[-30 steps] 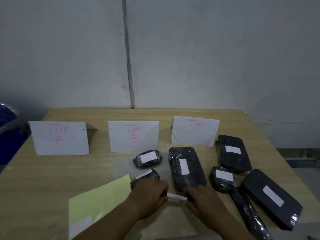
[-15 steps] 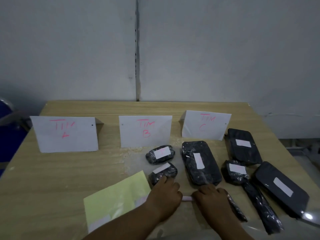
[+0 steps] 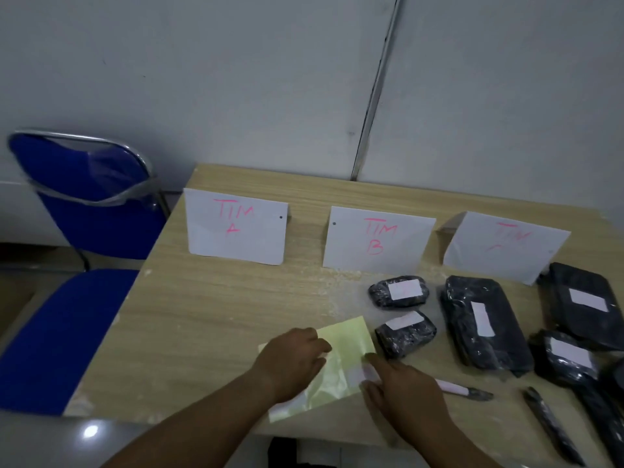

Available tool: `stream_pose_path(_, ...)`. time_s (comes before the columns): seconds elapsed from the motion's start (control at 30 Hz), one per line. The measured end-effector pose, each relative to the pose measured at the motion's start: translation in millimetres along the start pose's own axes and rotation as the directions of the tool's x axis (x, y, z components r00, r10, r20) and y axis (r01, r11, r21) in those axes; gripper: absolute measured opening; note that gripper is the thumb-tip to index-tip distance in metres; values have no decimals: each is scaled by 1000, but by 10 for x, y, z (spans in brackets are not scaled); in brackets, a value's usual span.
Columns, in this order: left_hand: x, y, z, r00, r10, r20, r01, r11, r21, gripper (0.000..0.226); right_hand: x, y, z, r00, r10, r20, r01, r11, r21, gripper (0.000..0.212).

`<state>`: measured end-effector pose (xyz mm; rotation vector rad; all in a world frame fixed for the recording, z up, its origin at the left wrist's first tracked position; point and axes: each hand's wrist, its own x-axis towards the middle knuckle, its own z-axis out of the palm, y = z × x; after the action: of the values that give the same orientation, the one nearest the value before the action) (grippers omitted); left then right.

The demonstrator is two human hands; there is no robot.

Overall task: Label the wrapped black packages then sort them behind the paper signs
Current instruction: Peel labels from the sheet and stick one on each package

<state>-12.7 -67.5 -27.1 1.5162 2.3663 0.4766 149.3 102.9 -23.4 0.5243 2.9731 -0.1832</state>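
Several black wrapped packages with white labels lie at the right: two small ones [image 3: 398, 292] [image 3: 405, 334], a long one [image 3: 483, 324], and more [image 3: 587, 302] [image 3: 567, 359] toward the right edge. Three paper signs stand behind them: TIM A [image 3: 236, 228], TIM B [image 3: 378, 238], TIM C [image 3: 503, 246]. A yellow-green label sheet [image 3: 347, 346] lies at the front. My left hand [image 3: 290, 359] rests flat on it. My right hand [image 3: 405, 390] pinches a white label [image 3: 366, 373] at the sheet's right edge. A thin labelled package [image 3: 462, 390] lies beside my right hand.
A blue folding chair [image 3: 87, 197] stands left of the wooden table [image 3: 219, 298]. Another thin black stick-shaped package [image 3: 553, 423] lies near the front right edge. A grey wall runs behind the table.
Both hands let go of the thin labelled package, which now lies on the table. They moved left onto the label sheet. The view swung left, and the chair came into sight.
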Motion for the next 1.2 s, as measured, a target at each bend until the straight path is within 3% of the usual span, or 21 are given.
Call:
stream_pose_path(0.17, 162, 87, 76, 977, -11, 214, -12, 994, 106, 43, 12, 31, 99, 990, 136, 47, -135, 991, -11, 63)
stream_pose_path(0.57, 428, 176, 183, 923, -69, 379, 26, 993, 117, 51, 13, -31, 115, 984, 172, 40, -173, 984, 35, 33)
stream_pose_path(0.67, 429, 172, 180, 921, -74, 382, 37, 994, 104, 51, 17, -22, 111, 993, 114, -12, -113, 990, 80, 13)
stream_pose_path(0.77, 423, 175, 186, 920, -76, 384, 41, 994, 97, 51, 23, -3, 125, 996, 49, -76, -43, 997, 71, 29)
stream_pose_path(0.87, 419, 178, 191, 919, -74, 388, 36, 994, 102, 52, 15, 6, 82, 994, -41, -101, 58, 982, 179, 14)
stream_pose_path(0.97, 419, 170, 211, 907, -73, 414, 22, 992, 128, 54, -21, 21, -101, 997, -78, 27, 59, 908, 415, 3)
stream_pose_path(1.07, 403, 170, 188, 892, -58, 449, -12, 989, 151, 61, -57, 41, -257, 993, 61, 101, -115, 697, 708, 5)
stream_pose_path(1.13, 367, 170, 138, 927, -68, 368, 83, 996, -26, 53, -57, 67, -305, 983, 167, 77, -164, 602, 782, 4)
stream_pose_path(1.2, 313, 212, 59, 978, -150, 143, 192, 918, -347, 30, -71, 93, -334, 966, 254, 57, -194, 558, 807, 7)
